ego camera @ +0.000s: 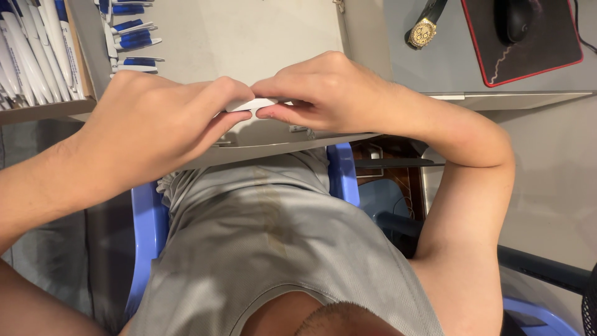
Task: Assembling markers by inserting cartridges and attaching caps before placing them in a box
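Both hands meet over the front edge of a grey table [261,37]. My left hand [155,124] and my right hand [323,93] pinch the two ends of a small white pen part [252,104] between thumb and fingers. Only a short white piece of it shows between the fingertips; the rest is hidden by the fingers.
A box of white and blue pens [34,56] stands at the far left, with several loose blue-and-white pens [134,43] beside it. A gold wristwatch [424,30] and a black mouse [516,18] on a red-edged mouse pad [541,53] lie at the right. A blue plastic chair [146,236] is under me.
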